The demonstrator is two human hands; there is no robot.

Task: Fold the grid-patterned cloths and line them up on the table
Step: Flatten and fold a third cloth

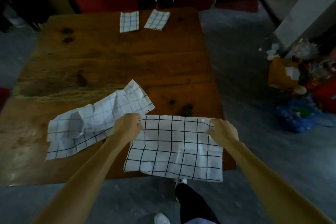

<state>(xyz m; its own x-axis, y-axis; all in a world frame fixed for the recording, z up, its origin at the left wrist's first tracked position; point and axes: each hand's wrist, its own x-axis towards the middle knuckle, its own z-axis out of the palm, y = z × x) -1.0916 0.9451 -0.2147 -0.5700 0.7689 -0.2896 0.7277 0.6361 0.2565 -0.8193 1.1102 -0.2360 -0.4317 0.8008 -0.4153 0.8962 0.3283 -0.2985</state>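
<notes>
The left hand [127,125] and right hand [221,130] each pinched a far corner of a grid cloth [174,149] that lay at the near right edge of the wooden table [112,63], its near edge overhanging. A crumpled cloth [98,122] lay just left of it, and two folded cloths [129,21] [157,20] sat side by side at the far edge.

You are pinching the far corners of a grid cloth [174,147] with your left hand [127,125] and right hand [222,131]; beyond your left fingers [139,123] a crumpled cloth [98,120] is lying, and two folded cloths [129,21] [157,19] are lying well past your fingertips on the wooden table [116,60].
</notes>
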